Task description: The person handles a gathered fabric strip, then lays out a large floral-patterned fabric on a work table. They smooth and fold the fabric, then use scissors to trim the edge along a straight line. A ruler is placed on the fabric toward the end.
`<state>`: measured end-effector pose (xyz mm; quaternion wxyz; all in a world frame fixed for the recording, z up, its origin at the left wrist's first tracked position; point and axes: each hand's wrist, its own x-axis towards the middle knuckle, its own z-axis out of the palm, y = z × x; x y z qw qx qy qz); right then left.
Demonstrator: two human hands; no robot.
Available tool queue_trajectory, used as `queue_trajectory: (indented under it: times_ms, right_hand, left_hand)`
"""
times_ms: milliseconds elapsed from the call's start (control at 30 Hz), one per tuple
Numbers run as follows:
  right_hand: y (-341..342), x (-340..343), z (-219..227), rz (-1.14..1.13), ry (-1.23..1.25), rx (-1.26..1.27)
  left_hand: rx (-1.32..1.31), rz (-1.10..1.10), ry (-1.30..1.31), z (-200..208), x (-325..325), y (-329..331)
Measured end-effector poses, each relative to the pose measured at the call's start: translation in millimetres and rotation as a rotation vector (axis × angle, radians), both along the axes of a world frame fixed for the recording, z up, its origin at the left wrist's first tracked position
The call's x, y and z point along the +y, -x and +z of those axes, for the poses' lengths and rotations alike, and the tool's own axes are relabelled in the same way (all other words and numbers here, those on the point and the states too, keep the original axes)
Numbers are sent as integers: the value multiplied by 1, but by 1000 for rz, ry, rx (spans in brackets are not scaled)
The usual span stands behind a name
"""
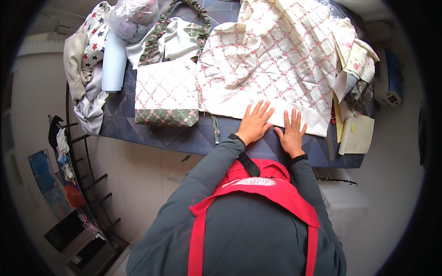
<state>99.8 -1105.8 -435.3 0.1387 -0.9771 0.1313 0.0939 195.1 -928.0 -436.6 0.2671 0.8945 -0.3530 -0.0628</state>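
A large white fabric piece (269, 60) with a pink rose lattice print spreads over the middle and right of the table, wrinkled toward the back. Along its near edge runs a plain white border. My left hand (254, 122) lies flat on that border, fingers spread. Just right of it, my right hand (292, 133) rests with fingers stretched over the same edge, palm partly on the dark tabletop. Neither hand grips anything. Left of the fabric sits a bag (166, 92) in the same rose print with a dark green floral base. A short green floral strip (215, 129) lies beside it.
The dark blue table (175, 140) also carries a pale blue roll (113, 62), star-print cloth (95, 34), a ruffled green floral strap (152, 43) and a clear plastic bag (133, 18). Paper patterns (357, 135), a metal ruler (330, 148) and fabric scraps (357, 64) lie at the right.
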Motion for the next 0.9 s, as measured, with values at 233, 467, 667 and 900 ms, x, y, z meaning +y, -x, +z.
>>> queue_trajectory:
  times_ms: [233, 467, 667, 900]
  right_hand:
    - [-3, 5, 15, -1, -77, -73]
    - [-57, 126, 24, 75, -805, -43]
    - [-88, 204, -8, 60, -596, 70]
    - [-78, 201, 8, -177, -1394, 233]
  left_hand:
    - [333, 710, 99, 26, 147, 28]
    - [471, 835, 156, -2, 171, 37]
    - [558, 846, 201, -2, 171, 27]
    - [894, 716, 793, 2, 205, 33]
